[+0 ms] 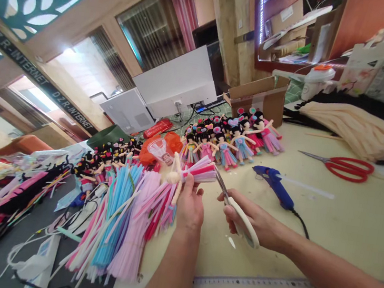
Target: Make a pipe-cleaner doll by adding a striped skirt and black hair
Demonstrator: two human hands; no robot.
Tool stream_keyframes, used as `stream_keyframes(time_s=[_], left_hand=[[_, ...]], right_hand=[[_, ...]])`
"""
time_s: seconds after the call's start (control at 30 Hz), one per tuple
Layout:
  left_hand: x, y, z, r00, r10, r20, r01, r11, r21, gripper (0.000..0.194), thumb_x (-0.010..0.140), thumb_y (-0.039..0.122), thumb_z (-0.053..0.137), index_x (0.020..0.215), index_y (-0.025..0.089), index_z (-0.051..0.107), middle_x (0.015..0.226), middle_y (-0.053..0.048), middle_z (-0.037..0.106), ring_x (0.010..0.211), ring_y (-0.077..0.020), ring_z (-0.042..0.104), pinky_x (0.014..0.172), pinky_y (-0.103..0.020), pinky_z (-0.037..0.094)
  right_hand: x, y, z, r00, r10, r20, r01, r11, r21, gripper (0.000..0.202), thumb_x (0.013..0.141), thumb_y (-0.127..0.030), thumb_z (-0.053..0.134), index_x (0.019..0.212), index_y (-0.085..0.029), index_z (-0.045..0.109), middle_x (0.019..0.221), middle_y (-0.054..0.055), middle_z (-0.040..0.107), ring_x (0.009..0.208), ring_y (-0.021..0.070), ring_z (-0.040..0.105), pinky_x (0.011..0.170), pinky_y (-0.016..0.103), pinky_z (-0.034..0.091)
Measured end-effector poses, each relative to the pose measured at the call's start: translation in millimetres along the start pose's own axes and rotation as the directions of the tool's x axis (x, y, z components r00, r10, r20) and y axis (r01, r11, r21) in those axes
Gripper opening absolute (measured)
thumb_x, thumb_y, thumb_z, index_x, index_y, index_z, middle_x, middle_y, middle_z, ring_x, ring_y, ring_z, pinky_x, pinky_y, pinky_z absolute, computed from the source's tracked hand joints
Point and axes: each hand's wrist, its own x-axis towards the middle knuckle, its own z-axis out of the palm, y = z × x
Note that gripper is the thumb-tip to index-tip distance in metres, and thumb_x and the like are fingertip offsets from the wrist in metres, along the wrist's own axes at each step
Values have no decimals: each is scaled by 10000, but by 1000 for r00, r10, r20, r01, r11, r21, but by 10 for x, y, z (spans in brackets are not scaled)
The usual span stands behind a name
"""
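Observation:
My left hand (191, 207) is closed around a small pipe-cleaner doll (201, 169). Its pink and white skirt strands point right, and its cream head and arms lie to the left. White-handled scissors (245, 223) are gripped in my right hand (256, 217), fingers in the loops. Their blades reach up to the free ends of the skirt strands; whether they touch is too small to tell. Below my left hand's side lie bundles of lilac pipe cleaners (133, 236) and blue pipe cleaners (112, 228).
Several finished dolls (230, 142) stand behind my hands, before a cardboard box (260, 94). To the right are a blue glue gun (275, 185) with a black cord, red-handled scissors (349, 168) and cream pipe cleaners (357, 125). A ruler (254, 281) runs along the front. A power strip (42, 261) lies lower left.

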Motion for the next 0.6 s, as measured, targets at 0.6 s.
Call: stream_keyframes(time_s=[0.6], left_hand=[[-69, -61, 11, 1000, 22, -11, -22, 999, 35, 316, 605, 399, 801, 834, 246, 647, 961, 3, 641, 889, -150, 550, 728, -281, 334]], right_hand=[[78, 160, 1, 991, -55, -119, 58, 998, 21, 449, 826, -589, 516, 1057, -210, 449, 664, -55, 458, 560, 119, 506, 552, 277, 425]])
